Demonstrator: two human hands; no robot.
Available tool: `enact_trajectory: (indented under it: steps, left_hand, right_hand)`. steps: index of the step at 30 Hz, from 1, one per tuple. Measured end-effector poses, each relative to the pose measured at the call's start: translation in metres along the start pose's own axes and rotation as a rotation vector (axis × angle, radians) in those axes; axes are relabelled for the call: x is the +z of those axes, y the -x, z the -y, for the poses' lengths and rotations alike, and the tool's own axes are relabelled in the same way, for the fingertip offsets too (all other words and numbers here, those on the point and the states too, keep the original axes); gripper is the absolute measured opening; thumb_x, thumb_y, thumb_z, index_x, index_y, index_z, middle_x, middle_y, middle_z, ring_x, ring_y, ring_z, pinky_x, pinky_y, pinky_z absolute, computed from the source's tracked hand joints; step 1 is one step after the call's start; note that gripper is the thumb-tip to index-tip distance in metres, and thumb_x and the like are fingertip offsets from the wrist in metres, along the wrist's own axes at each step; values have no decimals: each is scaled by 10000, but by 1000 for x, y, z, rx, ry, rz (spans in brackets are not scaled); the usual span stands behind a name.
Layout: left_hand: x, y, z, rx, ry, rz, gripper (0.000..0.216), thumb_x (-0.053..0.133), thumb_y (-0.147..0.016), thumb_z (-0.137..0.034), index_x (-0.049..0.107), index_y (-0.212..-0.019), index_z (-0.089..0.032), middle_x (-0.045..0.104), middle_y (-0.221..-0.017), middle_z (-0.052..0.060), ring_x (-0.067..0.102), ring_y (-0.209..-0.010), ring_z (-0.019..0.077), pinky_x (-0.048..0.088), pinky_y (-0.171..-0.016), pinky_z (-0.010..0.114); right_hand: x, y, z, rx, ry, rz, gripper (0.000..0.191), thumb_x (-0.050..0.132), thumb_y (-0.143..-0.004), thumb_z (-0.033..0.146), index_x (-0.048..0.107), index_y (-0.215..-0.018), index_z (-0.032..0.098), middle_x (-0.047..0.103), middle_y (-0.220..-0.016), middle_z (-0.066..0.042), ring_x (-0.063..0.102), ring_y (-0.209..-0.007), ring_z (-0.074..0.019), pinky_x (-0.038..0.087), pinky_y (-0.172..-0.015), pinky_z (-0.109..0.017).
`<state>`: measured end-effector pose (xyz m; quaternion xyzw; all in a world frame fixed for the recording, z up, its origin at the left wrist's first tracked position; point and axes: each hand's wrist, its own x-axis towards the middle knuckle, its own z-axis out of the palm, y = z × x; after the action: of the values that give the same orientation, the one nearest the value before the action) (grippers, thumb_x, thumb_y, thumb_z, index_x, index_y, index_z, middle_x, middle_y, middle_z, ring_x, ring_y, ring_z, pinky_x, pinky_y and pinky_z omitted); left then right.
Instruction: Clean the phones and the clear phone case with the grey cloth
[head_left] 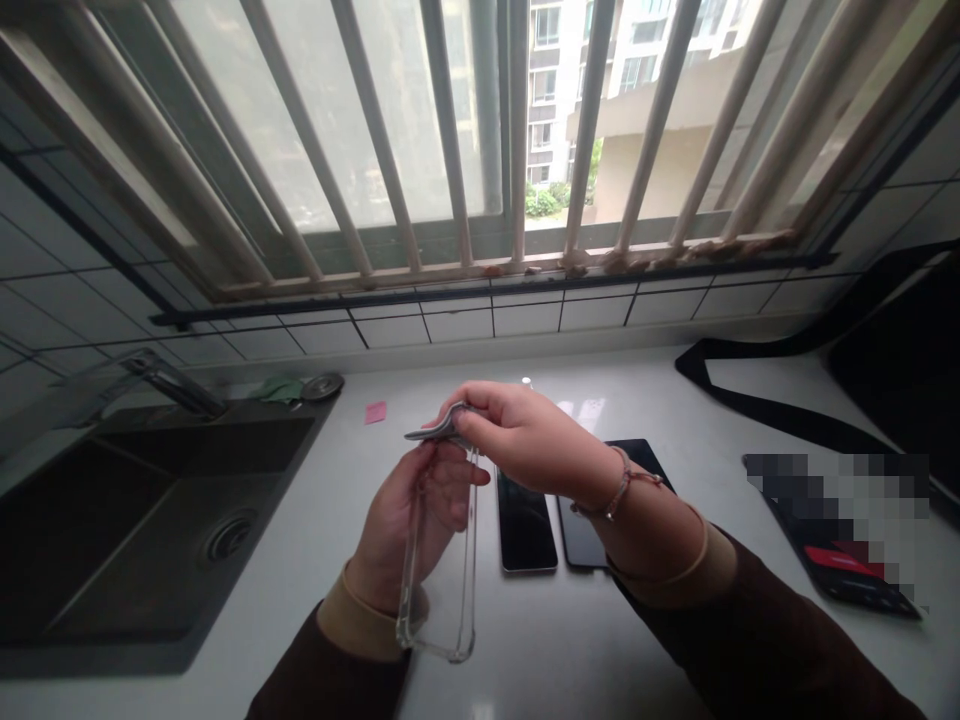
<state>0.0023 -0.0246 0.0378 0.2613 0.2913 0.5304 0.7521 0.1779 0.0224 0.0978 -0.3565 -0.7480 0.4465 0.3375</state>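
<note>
My left hand (420, 510) grips a clear plastic phone case (409, 590) upright, its lower end hanging toward me. My right hand (525, 435) pinches a folded grey cloth (442, 422) against the case's top edge. Below my hands, a black smartphone with a silver frame (525, 530) lies face up on the white counter (570, 640). A second black phone (592, 525) lies beside it, partly hidden by my right wrist. A small white object (526, 382) shows just behind my right hand.
A dark sink (142, 530) with a faucet (176, 385) lies to the left. Behind it are a green cloth (279, 390) and a pink note (375, 412). A black strap (772, 405) and a pixelated dark item with red (832, 530) lie right. Tiled wall and barred window stand ahead.
</note>
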Motion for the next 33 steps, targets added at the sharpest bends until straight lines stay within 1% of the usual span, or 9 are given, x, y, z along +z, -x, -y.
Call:
enact_trajectory:
  steps: [3, 8, 11, 17, 20, 24, 27, 30, 33]
  left_hand:
    - [5, 2, -5, -6, 85, -93, 544, 278, -1124, -231, 767, -938, -84, 783, -769, 136, 769, -640, 189, 590, -519, 224]
    - [7, -1, -4, 99, 236, -174, 497, 258, -1121, -203, 735, -1022, -104, 735, -700, 64, 675, -526, 134, 555, -484, 204]
    - [6, -3, -3, 102, 266, -222, 435, 292, -1125, -210, 716, -1088, -118, 757, -776, 66, 690, -573, 124, 539, -480, 183]
    - [5, -5, -4, 110, 225, -262, 335, 440, -1106, -249, 740, -1082, -101, 785, -883, 83, 767, -745, 148, 606, -580, 195]
    - [5, -6, -4, 153, 229, -275, 351, 426, -1109, -221, 746, -1038, -94, 786, -880, 82, 779, -786, 151, 635, -671, 209]
    - [6, -7, -4, 189, 227, -287, 344, 426, -1116, -233, 747, -1066, -117, 795, -883, 67, 778, -757, 146, 627, -633, 198]
    - [6, -8, -4, 247, 244, -294, 330, 433, -1113, -230, 743, -1132, -118, 810, -961, 82, 795, -837, 162, 660, -744, 230]
    - [2, -11, -4, 252, 291, -304, 343, 420, -1109, -223, 740, -1125, -102, 809, -979, 99, 796, -870, 166, 662, -831, 252]
    - [-5, -14, -6, 262, 313, -307, 372, 400, -1111, -247, 738, -1089, -95, 797, -940, 96, 794, -850, 171, 667, -820, 265]
  right_hand:
    - [5, 1, -2, -69, 24, -40, 215, 540, -1023, 213, 745, -1085, 242, 798, -989, -10, 724, -924, -165, 537, -822, -279]
    - [13, 1, -8, -146, 93, -63, 245, 511, -1052, 222, 735, -1140, 266, 783, -948, -2, 708, -854, -157, 540, -819, -295]
    - [14, 1, -8, -161, 133, -81, 248, 513, -1040, 200, 733, -1135, 267, 778, -933, 4, 708, -842, -155, 533, -807, -290]
    - [10, 2, -4, -214, 240, -117, 235, 530, -1030, 208, 748, -1107, 251, 759, -847, 16, 658, -746, -142, 467, -725, -271]
    - [10, 2, -4, -220, 244, -110, 233, 531, -1031, 195, 745, -1111, 246, 767, -871, 8, 670, -765, -150, 466, -729, -274]
    - [13, 2, -5, -209, 221, -91, 238, 544, -1032, 173, 733, -1146, 264, 784, -938, -9, 719, -862, -173, 498, -795, -288]
    - [16, 3, -4, -208, 229, -105, 236, 558, -1028, 166, 727, -1156, 271, 786, -954, -12, 729, -892, -180, 502, -815, -291]
    - [18, 4, -3, -221, 252, -106, 231, 562, -1023, 174, 729, -1154, 266, 786, -952, -7, 722, -876, -175, 490, -807, -284]
    - [19, 4, -2, -232, 271, -77, 218, 561, -1020, 195, 742, -1128, 251, 775, -900, 1, 692, -797, -160, 467, -760, -273]
